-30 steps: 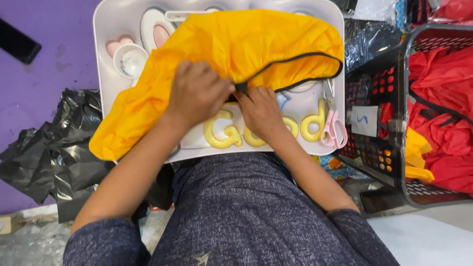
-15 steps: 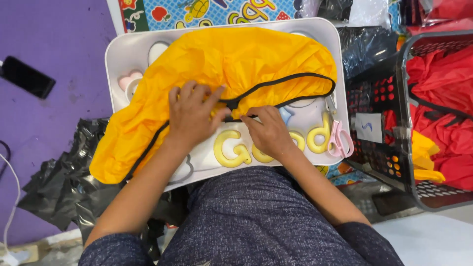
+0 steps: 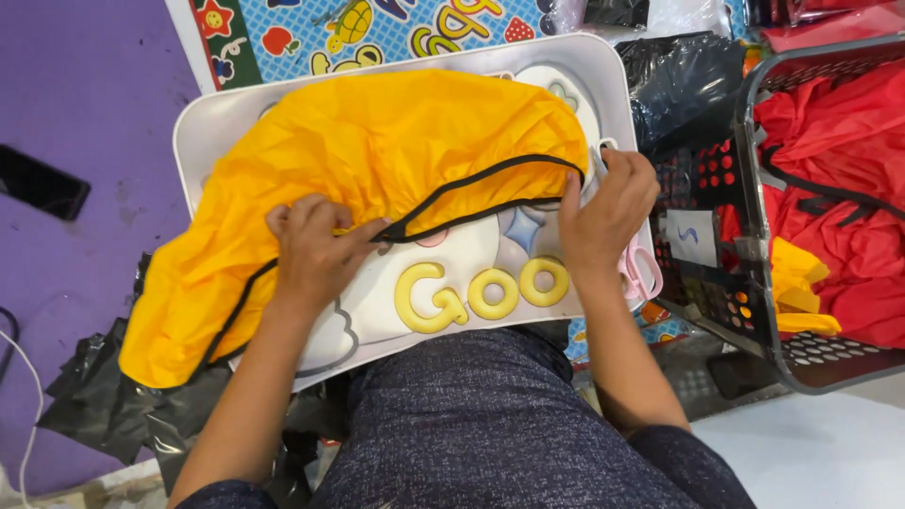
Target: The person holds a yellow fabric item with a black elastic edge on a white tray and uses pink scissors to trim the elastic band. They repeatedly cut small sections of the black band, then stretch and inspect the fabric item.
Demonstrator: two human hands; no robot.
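Note:
A yellow fabric piece with a black trimmed edge (image 3: 377, 160) lies spread over a white lap table (image 3: 203, 132) printed with yellow letters and pastel shapes. My left hand (image 3: 316, 250) presses down on the fabric and pinches its black edge near the middle. My right hand (image 3: 608, 207) grips the same black edge at the table's right side, so the edge is stretched between both hands. The table rests across my lap, covered by dark speckled cloth (image 3: 490, 424).
A black mesh basket (image 3: 754, 283) holding red and yellow fabric (image 3: 839, 160) stands at the right. Pink scissors (image 3: 643, 273) lie by the table's right edge. Black plastic bags (image 3: 104, 405) lie at lower left. A dark phone (image 3: 42, 184) rests on the purple mat.
My right hand slid rightward along the black edge to the table's right side, pulling the fabric out wider. The left hand stayed pressed on the fabric. More of the yellow letters shows.

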